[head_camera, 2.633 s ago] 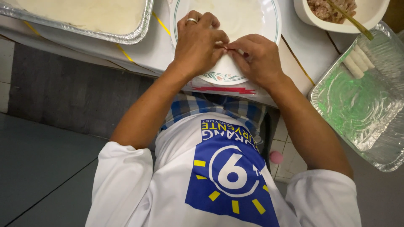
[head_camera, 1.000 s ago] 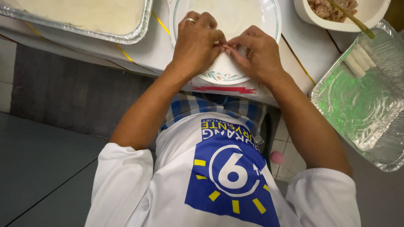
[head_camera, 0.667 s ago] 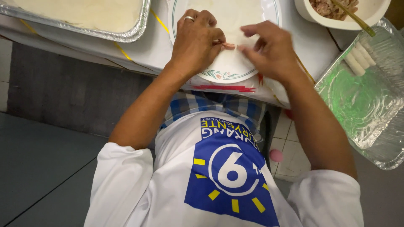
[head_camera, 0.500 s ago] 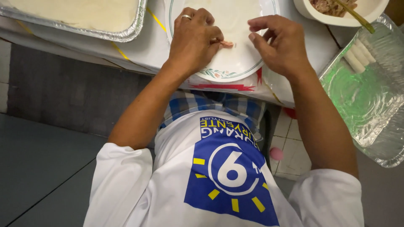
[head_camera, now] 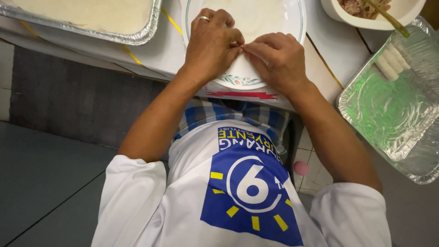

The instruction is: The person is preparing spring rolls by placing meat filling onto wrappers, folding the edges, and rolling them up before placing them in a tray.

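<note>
A white plate with a patterned rim sits at the table's near edge, with a thin pale wrapper spread on it. My left hand, with a ring on one finger, rests on the wrapper's near part and pinches it. Beside it, my right hand has its fingertips pressed to the same fold. Both hands meet over the plate's middle. What lies under the fingers is hidden.
A foil tray of pale sheets stands at the back left. At the back right, a white bowl holds minced filling and a utensil. Another foil tray, on the right, has several white rolls at its far end.
My right hand lifted off and drew to the right about half a second ago. It has come back and joins the left hand on the wrapper. The left hand stayed put.
</note>
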